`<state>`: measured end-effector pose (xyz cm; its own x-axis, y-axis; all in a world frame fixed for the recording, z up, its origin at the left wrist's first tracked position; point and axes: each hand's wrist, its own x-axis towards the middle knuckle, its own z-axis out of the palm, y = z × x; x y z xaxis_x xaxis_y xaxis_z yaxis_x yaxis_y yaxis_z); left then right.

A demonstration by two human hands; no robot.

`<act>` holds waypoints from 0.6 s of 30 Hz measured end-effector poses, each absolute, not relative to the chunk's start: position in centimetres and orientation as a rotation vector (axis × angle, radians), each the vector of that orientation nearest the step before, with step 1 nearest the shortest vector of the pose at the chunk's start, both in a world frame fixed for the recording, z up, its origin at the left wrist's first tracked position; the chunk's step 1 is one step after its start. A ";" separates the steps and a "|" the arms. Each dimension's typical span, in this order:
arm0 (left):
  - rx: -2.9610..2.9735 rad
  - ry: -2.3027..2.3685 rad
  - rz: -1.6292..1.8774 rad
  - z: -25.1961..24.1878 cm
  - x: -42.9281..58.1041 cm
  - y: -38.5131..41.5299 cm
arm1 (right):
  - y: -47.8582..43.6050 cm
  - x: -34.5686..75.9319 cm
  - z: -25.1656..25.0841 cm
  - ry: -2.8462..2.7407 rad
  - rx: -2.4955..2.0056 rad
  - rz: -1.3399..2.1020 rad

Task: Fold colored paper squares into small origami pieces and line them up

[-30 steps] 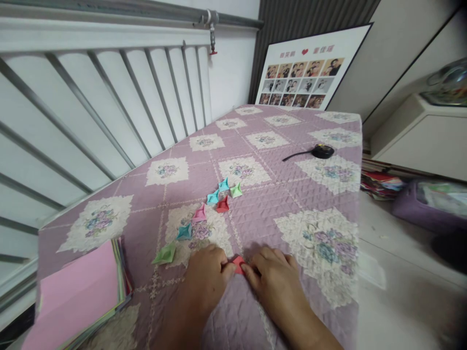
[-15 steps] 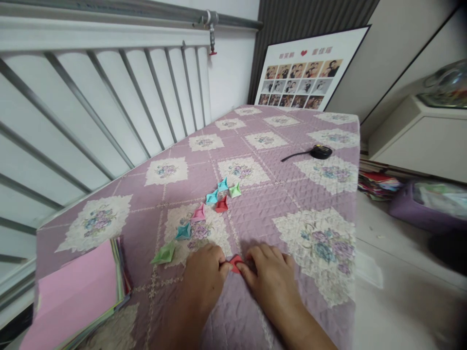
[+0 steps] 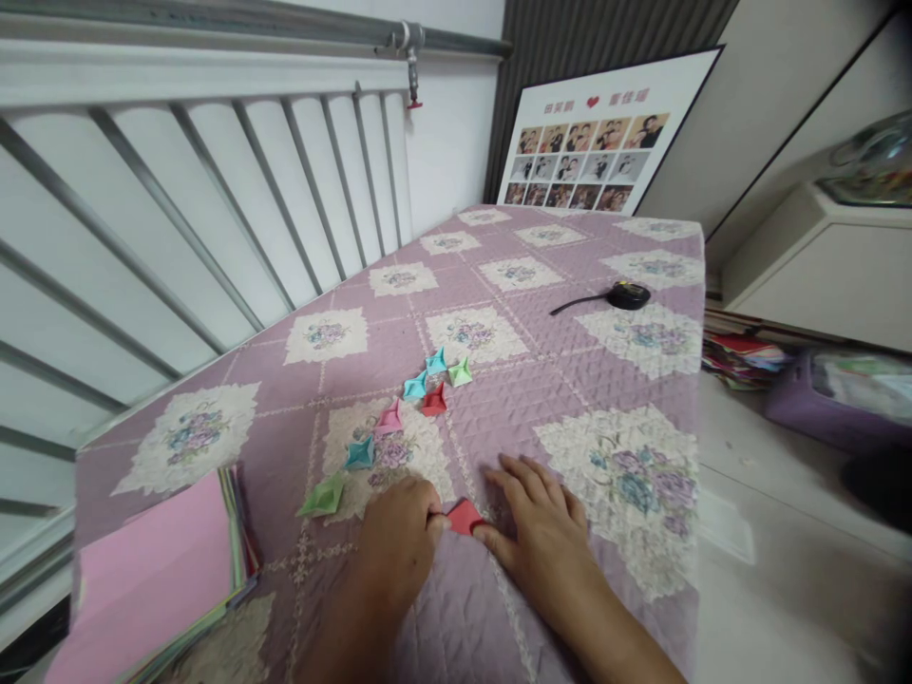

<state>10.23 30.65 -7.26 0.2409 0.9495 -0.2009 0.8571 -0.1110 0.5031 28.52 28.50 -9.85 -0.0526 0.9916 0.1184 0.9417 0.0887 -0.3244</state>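
Note:
A small piece of folded red paper (image 3: pixel 465 517) lies on the quilted cloth between my hands. My left hand (image 3: pixel 400 532) is closed, pinching the paper's left corner between thumb and finger. Fingers apart, my right hand (image 3: pixel 542 522) rests on the cloth with its thumb touching the paper's right corner. Ahead of my hands several small folded paper shapes run in a slanting line: a green one (image 3: pixel 324 495) nearest, then a blue one (image 3: pixel 360 453), a pink one (image 3: pixel 389 416) and a red one (image 3: pixel 434 400), with more blue and green ones beyond.
A stack of coloured paper (image 3: pixel 153 570), pink on top, lies at the table's left front. A black tape-measure-like object (image 3: pixel 628 295) with a strap sits far right on the floral tablecloth (image 3: pixel 499 427). A white radiator (image 3: pixel 214 209) borders the left side. A purple bin (image 3: pixel 805 404) stands off the right edge.
My right hand has opened and shifted slightly right, its fingers spreading from the red paper, which now shows more of its surface. My left hand has stayed almost still.

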 end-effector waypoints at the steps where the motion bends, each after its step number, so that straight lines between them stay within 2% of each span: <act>1: 1.996 1.639 0.224 -7.2 10.2 30.7 | 28.5 28.8 -9.8 -2.067 -1.922 0.249; 8: 2.002 1.625 0.225 -7.1 10.0 30.8 | 28.3 30.6 -9.7 -1.975 -1.855 0.299; 14: 2.014 1.605 0.228 -7.3 9.9 30.7 | 28.0 28.1 -8.6 -2.047 -1.463 0.500; 18: 1.999 1.597 0.250 -7.3 9.9 30.8 | 28.4 26.7 -8.4 -2.079 -1.612 0.559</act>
